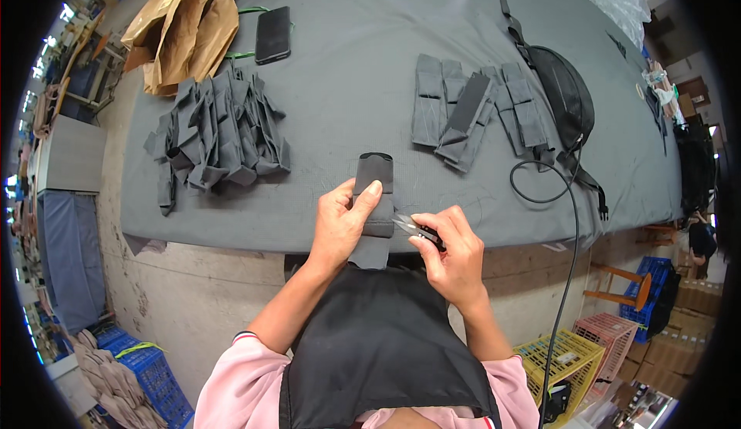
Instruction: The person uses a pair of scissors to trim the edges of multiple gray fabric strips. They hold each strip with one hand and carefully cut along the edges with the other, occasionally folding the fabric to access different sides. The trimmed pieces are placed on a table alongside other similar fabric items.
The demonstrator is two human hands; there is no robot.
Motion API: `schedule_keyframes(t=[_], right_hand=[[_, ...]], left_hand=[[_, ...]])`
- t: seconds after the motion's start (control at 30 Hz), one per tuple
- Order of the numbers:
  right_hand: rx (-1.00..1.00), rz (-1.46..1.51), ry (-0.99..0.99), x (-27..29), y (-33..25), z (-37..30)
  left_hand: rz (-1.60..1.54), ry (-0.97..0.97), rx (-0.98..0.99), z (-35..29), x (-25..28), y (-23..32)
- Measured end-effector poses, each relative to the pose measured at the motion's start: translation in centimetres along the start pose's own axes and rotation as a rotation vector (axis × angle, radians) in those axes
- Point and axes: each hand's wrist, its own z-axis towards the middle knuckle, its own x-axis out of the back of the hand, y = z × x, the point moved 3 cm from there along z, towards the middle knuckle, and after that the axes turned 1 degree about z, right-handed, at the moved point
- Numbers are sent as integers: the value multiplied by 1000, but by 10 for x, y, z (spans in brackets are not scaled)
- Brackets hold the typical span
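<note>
My left hand grips a dark grey fabric pouch at the table's near edge, its thumb lying across the front. The pouch's lower end hangs over the edge toward my apron. In my right hand is a pair of small thread snips, their pointed blades touching or almost touching the pouch's right side. A heap of similar grey fabric pieces lies on the left of the table. Flat grey pouches are laid out on the right, some overlapping.
Behind the heap are a crumpled brown paper bag and a black phone. A black waist bag lies at the right, a black cable running from it past the table edge. Plastic crates and a wooden stool stand on the floor.
</note>
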Motion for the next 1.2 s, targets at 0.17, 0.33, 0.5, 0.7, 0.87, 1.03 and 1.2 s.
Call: schedule_keyframes(t=[0.17,0.33,0.5,0.7,0.87,1.03,1.2], right_hand=[[34,-93,-123,8,-7,9],[56,-91,-156,9,-9,11],[97,-136,-187,8,-10,14],[124,-161,-170,10,-11,14],[162,-113,-88,4,-5,8],[348,-276,-98,1,-16,5],[422,-323,-137,0,-18,4]], left_hand=[[8,-2,7,-2,-1,7],[52,-1,-3,2,3,2],[14,-6,-4,0,0,2],[62,-31,-55,3,2,-12],[33,-29,-15,2,1,-7],[-1,-55,3,2,2,-4],[45,-72,-3,4,8,-15]])
